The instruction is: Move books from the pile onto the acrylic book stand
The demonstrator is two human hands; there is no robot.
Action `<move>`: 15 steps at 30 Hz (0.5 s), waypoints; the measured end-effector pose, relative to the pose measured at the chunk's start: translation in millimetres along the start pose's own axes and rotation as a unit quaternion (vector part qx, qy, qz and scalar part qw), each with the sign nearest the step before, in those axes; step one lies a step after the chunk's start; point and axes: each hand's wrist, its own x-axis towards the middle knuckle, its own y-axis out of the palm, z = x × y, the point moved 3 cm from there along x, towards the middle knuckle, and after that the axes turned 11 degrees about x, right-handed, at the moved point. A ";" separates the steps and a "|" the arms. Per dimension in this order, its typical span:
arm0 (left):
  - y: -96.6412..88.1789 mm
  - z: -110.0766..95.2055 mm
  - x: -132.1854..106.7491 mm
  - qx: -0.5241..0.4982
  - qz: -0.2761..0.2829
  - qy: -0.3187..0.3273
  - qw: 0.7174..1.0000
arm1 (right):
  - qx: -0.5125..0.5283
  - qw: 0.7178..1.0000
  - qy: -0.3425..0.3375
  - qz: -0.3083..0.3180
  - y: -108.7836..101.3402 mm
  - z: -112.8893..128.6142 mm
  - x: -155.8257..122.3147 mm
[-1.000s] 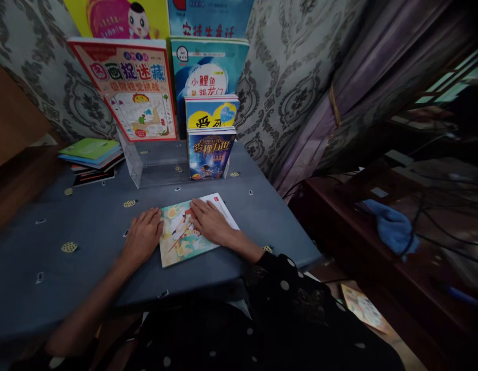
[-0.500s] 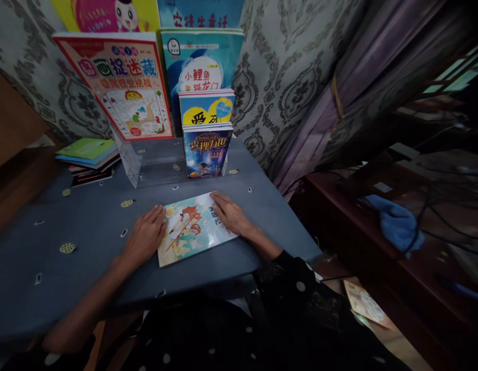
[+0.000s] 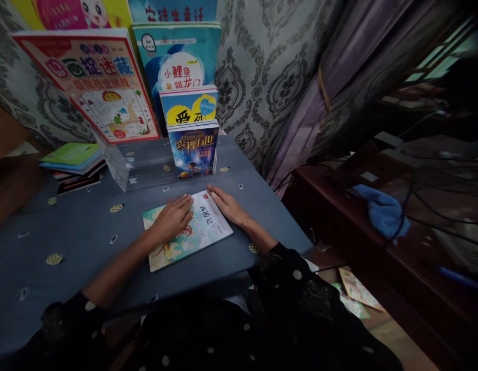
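Observation:
A thin picture book with a pale green and white cover lies closed on the table, slightly turned. My left hand rests flat across the upper middle of its cover, fingers stretched out and hiding part of the picture. Along the book's right edge lies my right hand, its fingers extended by the top right corner and partly on the table. Neither hand grips the book.
Behind the book, a clear acrylic stand holds upright books, with a dark blue book in front. Several books are piled in a stack at the left. A dark red cabinet with a blue cloth stands at the right.
My left hand has moved from the book's left edge onto the middle of the cover. My right hand has slid off the cover to its right edge. The view has shifted a little.

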 end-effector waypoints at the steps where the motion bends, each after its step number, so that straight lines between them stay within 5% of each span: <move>1: 1.3 -1.5 5.6 -0.004 0.003 0.010 1.000 | 0.017 1.000 0.008 -0.003 -1.1 -0.5 0.7; 9: 10.6 -12.0 46.3 -0.047 -0.012 0.068 0.997 | 0.107 0.994 0.024 -0.018 -3.2 -9.1 6.4; 15: 11.6 -14.1 49.4 -0.037 -0.019 0.061 0.997 | 0.069 0.997 0.001 -0.023 -4.8 -7.5 9.2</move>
